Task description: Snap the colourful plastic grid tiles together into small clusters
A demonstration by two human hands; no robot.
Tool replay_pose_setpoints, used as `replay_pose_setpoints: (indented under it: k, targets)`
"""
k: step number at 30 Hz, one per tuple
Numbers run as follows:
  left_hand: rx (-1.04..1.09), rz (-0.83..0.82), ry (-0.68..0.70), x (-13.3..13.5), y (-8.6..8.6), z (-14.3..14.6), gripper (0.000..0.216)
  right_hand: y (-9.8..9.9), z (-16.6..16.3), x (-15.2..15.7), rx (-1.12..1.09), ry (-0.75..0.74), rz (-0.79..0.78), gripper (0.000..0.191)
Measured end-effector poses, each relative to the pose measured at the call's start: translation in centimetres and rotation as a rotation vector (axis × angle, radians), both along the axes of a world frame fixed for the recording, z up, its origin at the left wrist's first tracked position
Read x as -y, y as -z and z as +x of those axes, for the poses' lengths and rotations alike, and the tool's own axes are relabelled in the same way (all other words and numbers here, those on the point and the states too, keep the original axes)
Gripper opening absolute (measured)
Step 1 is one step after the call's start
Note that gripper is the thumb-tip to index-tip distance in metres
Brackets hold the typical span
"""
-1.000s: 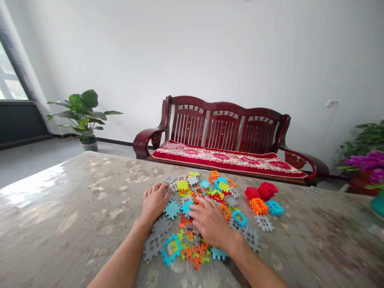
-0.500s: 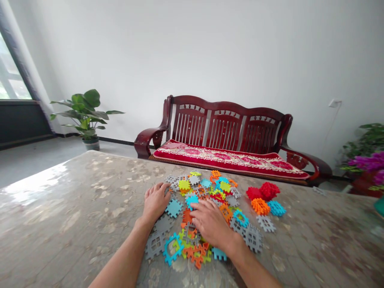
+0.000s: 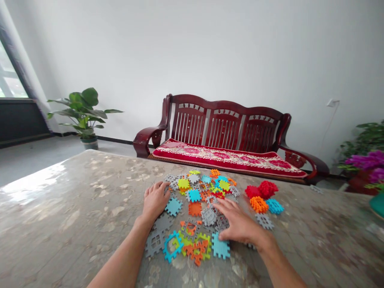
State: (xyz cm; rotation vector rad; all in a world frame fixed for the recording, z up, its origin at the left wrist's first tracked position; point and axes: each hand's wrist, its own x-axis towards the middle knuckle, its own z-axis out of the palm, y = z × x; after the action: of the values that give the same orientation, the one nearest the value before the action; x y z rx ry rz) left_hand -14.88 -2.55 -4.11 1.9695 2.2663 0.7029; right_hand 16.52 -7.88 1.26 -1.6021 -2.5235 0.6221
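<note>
A loose heap of interlocking plastic building tiles with toothed edges lies on the table, in grey, blue, orange, green and red. My left hand (image 3: 155,201) lies flat at the heap's left edge, beside a light blue tile (image 3: 173,206); it grips nothing visible. Over the right side of the heap is my right hand (image 3: 241,221), fingers and thumb apart. Its thumb is at the top of a pale blue tile (image 3: 221,246), and grey tiles (image 3: 209,216) lie by its fingers. Some tiles are hidden beneath this hand.
To the right stand red (image 3: 268,189), orange (image 3: 259,204) and blue (image 3: 275,206) tile stacks, near a grey tile (image 3: 264,221). Behind the stone-patterned table (image 3: 99,224) is a wooden bench (image 3: 225,128). A flowerpot (image 3: 377,206) stands at the right edge.
My right hand has moved right across the heap, its fingers spreading. An orange tile and grey tiles now show where it was. My left hand stays in place.
</note>
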Motion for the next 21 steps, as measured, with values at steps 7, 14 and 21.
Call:
replay_pose_setpoints:
  k: [7, 14, 21]
  targets:
    - [-0.005, -0.002, 0.015, 0.0, -0.1, -0.1, 0.041, 1.4, -3.0, 0.7, -0.206, 0.167, 0.277, 0.059]
    - [-0.005, -0.011, 0.018, 0.0, -0.1, -0.1, 0.041, 3.1, -6.2, 0.9, -0.639, 0.080, 0.160, 0.068]
    - [-0.015, -0.015, 0.013, 0.1, -0.2, -0.1, 0.042, 2.3, -2.5, -1.3, -0.666, 0.360, 0.304, 0.034]
